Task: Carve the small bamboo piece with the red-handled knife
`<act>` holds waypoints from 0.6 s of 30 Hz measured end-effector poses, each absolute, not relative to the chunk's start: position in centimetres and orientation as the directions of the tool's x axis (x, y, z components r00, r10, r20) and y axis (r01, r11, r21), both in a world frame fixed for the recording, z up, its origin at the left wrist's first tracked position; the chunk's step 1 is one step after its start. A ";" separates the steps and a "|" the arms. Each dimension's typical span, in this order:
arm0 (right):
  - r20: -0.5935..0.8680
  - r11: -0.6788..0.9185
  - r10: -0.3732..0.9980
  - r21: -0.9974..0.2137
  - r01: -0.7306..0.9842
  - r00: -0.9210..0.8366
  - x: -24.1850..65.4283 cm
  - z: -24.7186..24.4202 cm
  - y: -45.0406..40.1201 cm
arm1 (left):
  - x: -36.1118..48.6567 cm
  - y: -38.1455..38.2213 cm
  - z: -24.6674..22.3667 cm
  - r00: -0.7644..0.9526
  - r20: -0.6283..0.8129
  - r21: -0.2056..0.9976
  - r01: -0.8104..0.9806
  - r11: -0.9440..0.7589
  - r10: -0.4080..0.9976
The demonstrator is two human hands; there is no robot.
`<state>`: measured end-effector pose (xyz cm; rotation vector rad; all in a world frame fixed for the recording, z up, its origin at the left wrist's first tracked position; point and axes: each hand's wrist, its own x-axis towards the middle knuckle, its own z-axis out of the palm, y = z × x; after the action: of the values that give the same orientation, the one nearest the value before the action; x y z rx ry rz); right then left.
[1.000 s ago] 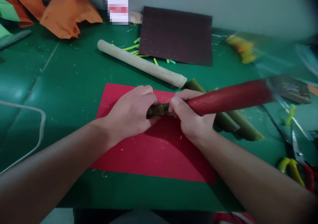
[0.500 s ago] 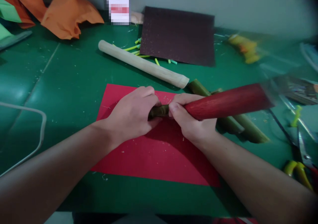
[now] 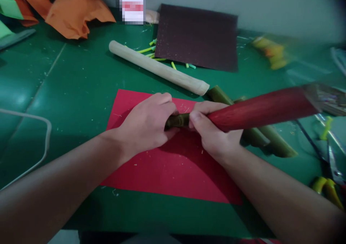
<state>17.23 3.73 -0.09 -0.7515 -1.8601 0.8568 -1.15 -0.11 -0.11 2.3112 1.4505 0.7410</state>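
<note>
Gripping the green bamboo piece [image 3: 179, 120], we keep part of it inside the curled fingers of our left hand [image 3: 148, 123]; it lies between both hands, above the red sheet [image 3: 162, 170] on the table [image 3: 81, 103]. Our right hand [image 3: 217, 136] clasps the red rod [image 3: 267, 107], thumb and forefinger bent close at the bamboo's right side; whether they pinch it, we cannot tell. Compared with half a second ago, the rod's far end reaches farther right; the left grip is unchanged; we judge the bamboo held steady while the rod shifts.
</note>
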 end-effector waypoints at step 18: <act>0.493 0.591 0.774 -0.789 0.171 -0.398 17.3 0.0 3.7 | -1.2 -0.1 -0.2 0.362 0.274 0.489 0.745 -0.454 0.891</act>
<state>17.28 3.74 -0.01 -0.7595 -1.8941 0.8185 -1.18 -0.14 -0.18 2.3462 1.4518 0.7404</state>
